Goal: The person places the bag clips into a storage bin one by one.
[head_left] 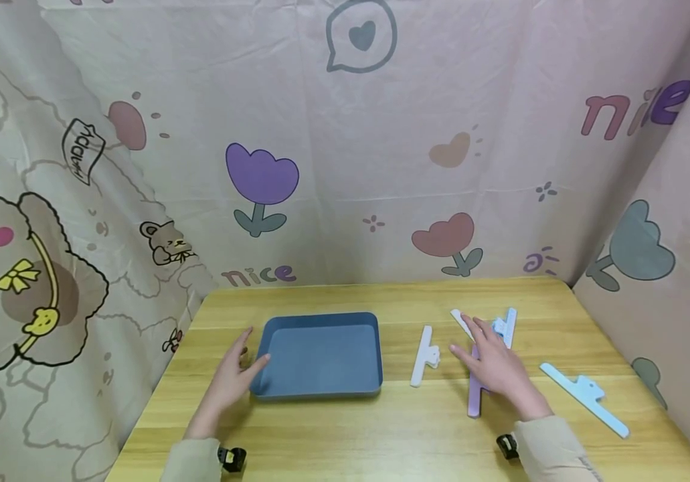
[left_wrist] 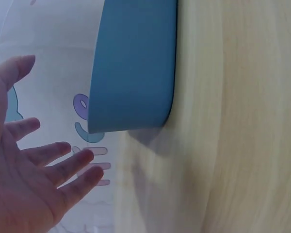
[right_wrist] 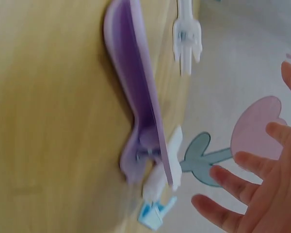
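Note:
My left hand (head_left: pixel 229 380) is beside the left end of a blue-grey tray (head_left: pixel 316 395), its fingers spread and holding nothing. In the left wrist view the tray's side wall (left_wrist: pixel 131 73) stands near the fingers. Over on the right, my right hand (head_left: pixel 494 365) hovers above a purple bag-sealing clip (head_left: pixel 474 399) and partly hides it. Its fingers are spread too, clear of the purple clip (right_wrist: pixel 140 77) in the right wrist view. Beyond this hand lie a white clip (head_left: pixel 458 317), partly covered, and a blue-and-white clip (head_left: pixel 510 326).
Another white clip (head_left: pixel 421 356) lies between the tray and my right hand. A light blue clip (head_left: pixel 585 398) rests farther right on the wooden table (head_left: pixel 345 442). Printed curtains (head_left: pixel 345 134) hang behind the table and along both sides.

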Available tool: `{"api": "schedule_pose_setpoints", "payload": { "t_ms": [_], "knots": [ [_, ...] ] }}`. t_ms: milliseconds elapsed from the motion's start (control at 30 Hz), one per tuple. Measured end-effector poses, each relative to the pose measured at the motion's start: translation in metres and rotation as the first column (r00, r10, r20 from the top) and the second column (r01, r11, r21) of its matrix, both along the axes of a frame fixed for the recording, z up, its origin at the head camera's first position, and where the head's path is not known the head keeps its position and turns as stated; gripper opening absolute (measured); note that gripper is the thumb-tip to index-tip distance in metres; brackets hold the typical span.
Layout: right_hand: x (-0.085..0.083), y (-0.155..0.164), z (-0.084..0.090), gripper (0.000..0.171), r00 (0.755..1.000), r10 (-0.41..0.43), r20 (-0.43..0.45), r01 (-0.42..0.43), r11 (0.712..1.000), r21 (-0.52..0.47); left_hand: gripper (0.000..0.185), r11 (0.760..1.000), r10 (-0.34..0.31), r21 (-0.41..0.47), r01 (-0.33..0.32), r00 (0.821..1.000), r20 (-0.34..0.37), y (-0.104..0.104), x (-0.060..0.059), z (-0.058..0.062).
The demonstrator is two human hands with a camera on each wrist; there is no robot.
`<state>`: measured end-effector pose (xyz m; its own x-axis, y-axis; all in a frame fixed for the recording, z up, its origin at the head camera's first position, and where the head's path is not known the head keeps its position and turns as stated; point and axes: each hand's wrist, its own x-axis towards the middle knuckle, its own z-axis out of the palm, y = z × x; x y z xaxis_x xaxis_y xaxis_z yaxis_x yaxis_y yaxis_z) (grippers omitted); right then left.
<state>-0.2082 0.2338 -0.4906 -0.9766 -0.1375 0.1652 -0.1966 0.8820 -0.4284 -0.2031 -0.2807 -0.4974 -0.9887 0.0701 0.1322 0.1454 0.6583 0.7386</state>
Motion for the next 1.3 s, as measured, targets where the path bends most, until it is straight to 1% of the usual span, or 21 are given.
{"api": "schedule_pose_setpoints", "payload": {
  "t_ms": [100,233,300,367,567,767,933,1000,1100,1200,1300],
  "knots": [
    [0.0,-0.007,-0.004,0.079,1.0,0.02,0.02,-0.019,0.998,-0.066,0.087,0.995,0.004,0.1,-0.006,1.0,0.028,-0.004,-0.006,-0.003],
    [0.001,-0.016,-0.009,0.083,0.998,0.051,0.038,-0.045,0.988,-0.15,0.092,0.976,-0.009,0.217,-0.017,0.993,0.119,-0.008,-0.011,-0.004],
    [0.001,-0.019,-0.012,0.085,0.997,0.069,0.039,-0.061,0.982,-0.179,0.092,0.967,-0.015,0.252,-0.025,0.988,0.155,-0.01,-0.014,-0.004],
    [0.0,-0.023,-0.015,0.087,0.995,0.082,0.051,-0.069,0.975,-0.21,0.092,0.96,-0.022,0.277,-0.029,0.984,0.177,-0.012,-0.015,-0.005],
    [-0.003,-0.031,-0.021,0.09,0.994,0.081,0.079,-0.056,0.957,-0.284,0.087,0.947,-0.044,0.321,-0.031,0.974,0.222,-0.014,-0.019,-0.011],
    [-0.007,-0.039,-0.026,0.086,0.993,0.064,0.102,-0.028,0.946,-0.323,0.073,0.952,-0.05,0.305,-0.022,0.973,0.226,-0.013,-0.021,-0.015],
    [-0.01,-0.044,-0.028,0.082,0.99,0.05,0.135,0.001,0.934,-0.357,0.063,0.955,-0.053,0.295,-0.023,0.967,0.25,-0.012,-0.022,-0.015],
    [-0.011,-0.046,-0.028,0.08,0.988,0.041,0.148,0.016,0.931,-0.365,0.06,0.948,-0.065,0.317,-0.022,0.963,0.262,-0.013,-0.022,-0.015],
    [-0.013,-0.047,-0.028,0.079,0.986,0.027,0.163,0.035,0.93,-0.366,0.059,0.929,-0.095,0.371,-0.012,0.959,0.269,-0.015,-0.022,-0.015],
    [-0.015,-0.047,-0.028,0.077,0.984,0.011,0.176,0.055,0.931,-0.362,0.063,0.907,-0.132,0.422,0.007,0.954,0.268,-0.019,-0.022,-0.018],
    [-0.017,-0.046,-0.029,0.073,0.982,0.003,0.191,0.069,0.927,-0.369,0.069,0.882,-0.184,0.47,0.038,0.946,0.268,-0.023,-0.023,-0.021]
  ]
}}
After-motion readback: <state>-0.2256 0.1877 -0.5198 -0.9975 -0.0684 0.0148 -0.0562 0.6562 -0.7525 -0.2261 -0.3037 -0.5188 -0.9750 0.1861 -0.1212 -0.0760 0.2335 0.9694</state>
